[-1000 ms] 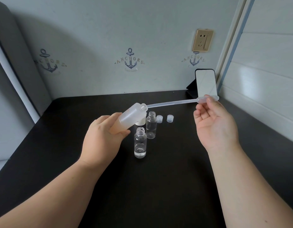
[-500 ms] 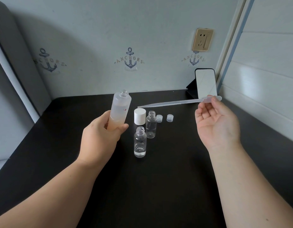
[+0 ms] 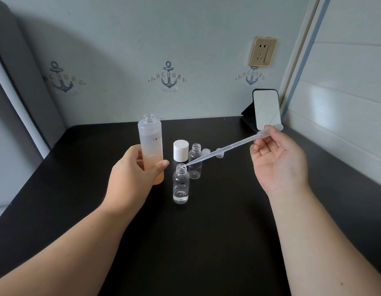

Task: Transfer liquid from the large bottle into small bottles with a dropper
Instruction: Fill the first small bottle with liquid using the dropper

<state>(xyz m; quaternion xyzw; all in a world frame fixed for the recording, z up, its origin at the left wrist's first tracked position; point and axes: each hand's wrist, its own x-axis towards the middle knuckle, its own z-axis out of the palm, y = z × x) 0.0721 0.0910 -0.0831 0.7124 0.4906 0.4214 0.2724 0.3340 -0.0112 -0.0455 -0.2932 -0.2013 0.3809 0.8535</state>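
Dropper (image 3: 225, 148) tip at small bottle (image 3: 181, 184) mouth, mid-frame, bulb pinched by right hand (image 3: 278, 161) for release; large bottle (image 3: 151, 149) gripped upright by left hand (image 3: 133, 174), avoiding spills.

Frosted plastic large bottle (image 3: 150, 144), clear glossy small bottles (image 3: 181, 184), and translucent dropper (image 3: 225, 148) are showing against the matt black table (image 3: 206, 242).

Bottle label (image 3: 157, 138) partly hidden

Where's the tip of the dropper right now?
Centre of the head view: the dropper tip sits at the mouth of the nearer small bottle, right of the large bottle.
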